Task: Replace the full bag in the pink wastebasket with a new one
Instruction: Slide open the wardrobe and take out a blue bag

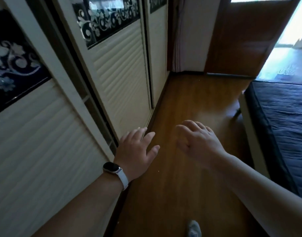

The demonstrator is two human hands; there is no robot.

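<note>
Wastebasket not in view, so I cannot give its bearing. Left grip [138,147] and right grip [198,142] open, empty, over floor [189,100].

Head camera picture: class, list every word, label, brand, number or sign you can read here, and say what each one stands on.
There is no readable text in this picture.
Watch on the left wrist: its screen is dark, nothing shows.
Wardrobe doors: the dark panels carry only a flower pattern, no letters.
Bed and floor: no label or sign visible.
</note>
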